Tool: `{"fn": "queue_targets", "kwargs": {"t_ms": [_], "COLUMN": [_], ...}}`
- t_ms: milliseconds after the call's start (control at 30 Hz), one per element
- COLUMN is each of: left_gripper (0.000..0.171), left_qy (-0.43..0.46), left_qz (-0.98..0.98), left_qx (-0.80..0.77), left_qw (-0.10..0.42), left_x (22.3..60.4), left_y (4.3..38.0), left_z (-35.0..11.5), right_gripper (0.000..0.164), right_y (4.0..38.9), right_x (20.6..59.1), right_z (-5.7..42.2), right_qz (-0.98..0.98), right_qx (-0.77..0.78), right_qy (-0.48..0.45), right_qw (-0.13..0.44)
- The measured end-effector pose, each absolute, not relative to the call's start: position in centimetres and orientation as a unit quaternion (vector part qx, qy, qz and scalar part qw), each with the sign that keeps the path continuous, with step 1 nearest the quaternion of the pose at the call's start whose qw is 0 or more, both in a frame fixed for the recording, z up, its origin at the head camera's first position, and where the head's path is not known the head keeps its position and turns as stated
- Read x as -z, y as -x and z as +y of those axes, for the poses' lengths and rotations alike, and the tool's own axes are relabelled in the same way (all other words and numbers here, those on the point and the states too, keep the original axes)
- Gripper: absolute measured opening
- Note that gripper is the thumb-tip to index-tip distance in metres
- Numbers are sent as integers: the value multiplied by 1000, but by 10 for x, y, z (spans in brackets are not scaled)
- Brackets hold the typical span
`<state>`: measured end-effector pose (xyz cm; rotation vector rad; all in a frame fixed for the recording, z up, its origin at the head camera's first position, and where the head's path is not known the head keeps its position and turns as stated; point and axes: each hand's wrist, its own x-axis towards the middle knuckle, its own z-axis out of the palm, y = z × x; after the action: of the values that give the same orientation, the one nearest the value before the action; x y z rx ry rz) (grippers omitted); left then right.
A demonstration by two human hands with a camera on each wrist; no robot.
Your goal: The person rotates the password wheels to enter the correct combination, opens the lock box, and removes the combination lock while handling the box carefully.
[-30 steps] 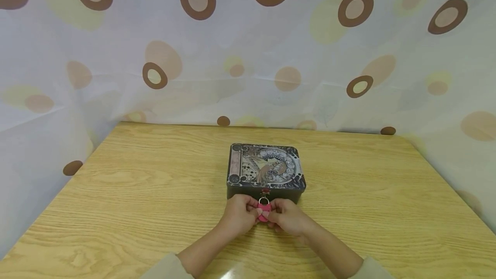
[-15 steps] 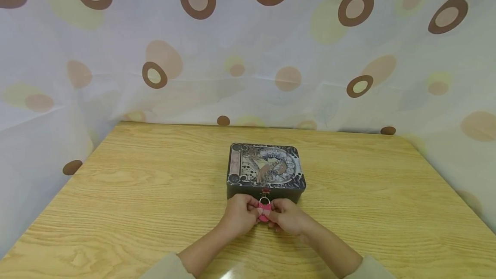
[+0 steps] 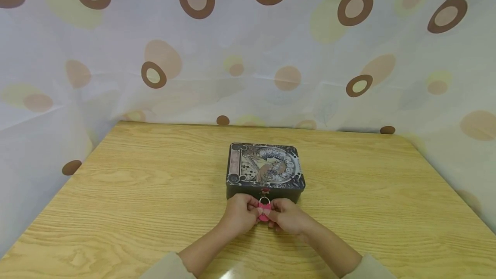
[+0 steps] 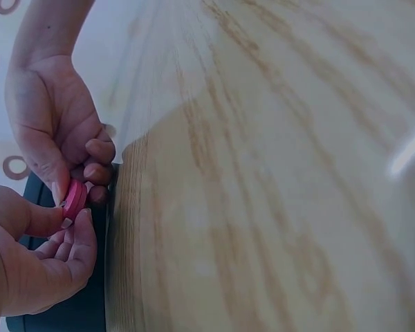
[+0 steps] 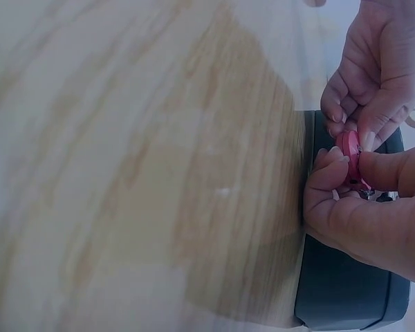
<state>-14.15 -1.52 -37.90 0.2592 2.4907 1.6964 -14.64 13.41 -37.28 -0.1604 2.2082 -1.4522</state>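
A small pink padlock [image 3: 264, 212] with a silver shackle is at the front of a dark tin box [image 3: 267, 167], just below its red-and-metal clasp [image 3: 265, 191]. From the left side my left hand [image 3: 241, 215] pinches the padlock between thumb and fingers. My right hand [image 3: 289, 216] grips it from the opposite side, both thumbs lying on its face. In the left wrist view the pink body [image 4: 74, 199] shows edge-on between the fingertips. The right wrist view has the padlock [image 5: 348, 155] near the box's dark side wall [image 5: 346, 283]. Whether the shackle passes through the clasp cannot be made out.
The box's lid carries an ornate printed picture. It stands on a wood-grain table [image 3: 155, 184], around its middle. Behind and beside the table hangs a pale sheet [image 3: 248, 55] with brown and yellow oval prints. A bright glare spot lies near the table's front.
Both hands keep their grip on the padlock, with at most a tiny shift of the thumbs. The box stays in place.
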Motion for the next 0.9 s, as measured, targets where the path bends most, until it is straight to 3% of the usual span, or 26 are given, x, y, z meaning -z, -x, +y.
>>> {"fn": "queue_targets", "kwargs": {"t_ms": [900], "left_gripper": [3], "left_qy": [-91], "left_qz": [824], "left_qx": [-558], "left_qw": [44], "left_x": [380], "left_y": [141], "left_z": [-16], "right_gripper": [21], "right_y": [148], "right_x": [374], "right_z": [132], "right_qz": [813], "right_qx": [524], "right_qy": [72], "right_qw": [244]}}
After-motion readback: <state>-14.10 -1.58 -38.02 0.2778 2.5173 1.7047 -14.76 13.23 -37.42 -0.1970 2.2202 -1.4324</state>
